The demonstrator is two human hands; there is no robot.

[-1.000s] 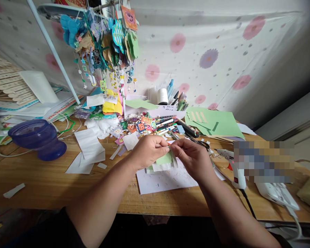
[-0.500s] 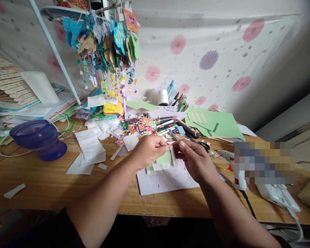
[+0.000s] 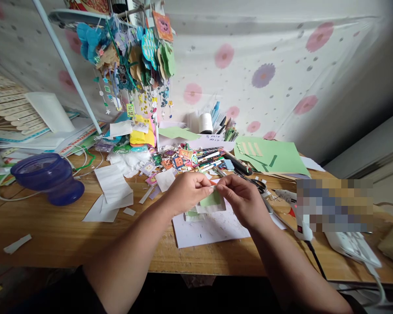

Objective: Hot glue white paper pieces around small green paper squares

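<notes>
My left hand (image 3: 190, 190) pinches the upper edge of a small green paper piece with a white border (image 3: 211, 201). My right hand (image 3: 240, 196) is closed at the same edge, its thumb and fingertips close to the left ones. The green piece hangs tilted below the fingers. Beneath it, a second green-and-white piece (image 3: 193, 214) lies on a white sheet (image 3: 199, 233) strewn with small scraps. The exact spot where the fingertips grip is partly hidden by the fingers.
Scissors (image 3: 259, 185) and a white glue gun (image 3: 303, 222) lie to the right. Behind are pencils (image 3: 211, 157), small colourful cards (image 3: 178, 162) and green card (image 3: 286, 157). At left stand a blue plastic container (image 3: 49, 174) and white papers (image 3: 113, 185). Paper ornaments (image 3: 134, 56) hang above.
My right hand has moved left and in, its fingertips now at the paper's top edge near the left ones. The green piece has shifted slightly, showing more of the piece below.
</notes>
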